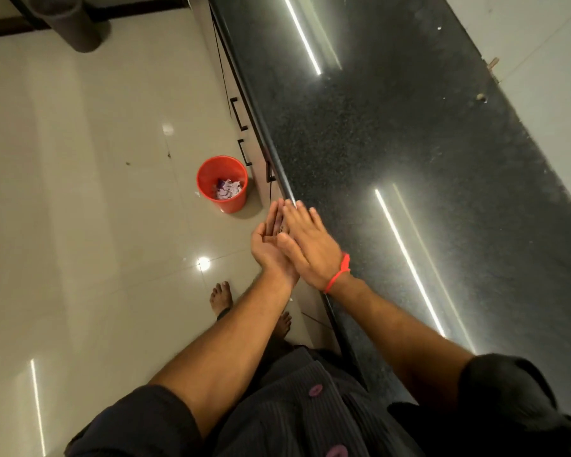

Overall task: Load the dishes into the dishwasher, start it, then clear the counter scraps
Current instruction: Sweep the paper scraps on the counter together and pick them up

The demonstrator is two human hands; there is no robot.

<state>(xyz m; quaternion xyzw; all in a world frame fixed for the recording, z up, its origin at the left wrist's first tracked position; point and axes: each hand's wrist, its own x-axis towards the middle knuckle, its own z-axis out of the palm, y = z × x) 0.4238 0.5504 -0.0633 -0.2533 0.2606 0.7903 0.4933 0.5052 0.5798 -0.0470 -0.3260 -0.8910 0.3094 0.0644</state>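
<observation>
Counter: I see a long black speckled stone counter (393, 153), polished, with a rounded front edge and bright light strips mirrored in it.
Left hand: my left hand (271, 242) is cupped palm up just off the counter's edge, fingers straight and together.
Right hand: my right hand (310, 242) lies flat, palm down, fingers spread, its edge against the cupped palm at the counter's lip; a red thread band (338, 273) circles the wrist.
Scraps: something small and dark sits in the cupped palm; I cannot tell what it is.
Bin: a round red plastic bin (222, 184) stands on the glossy beige floor tiles (80, 192) beside the cabinet fronts, crumpled pale paper inside.
Cabinets: only a narrow sliver with black bar handles (238, 113) shows under the counter.
Cut off: a dark cylinder (68, 21) at top left runs out of view.
</observation>
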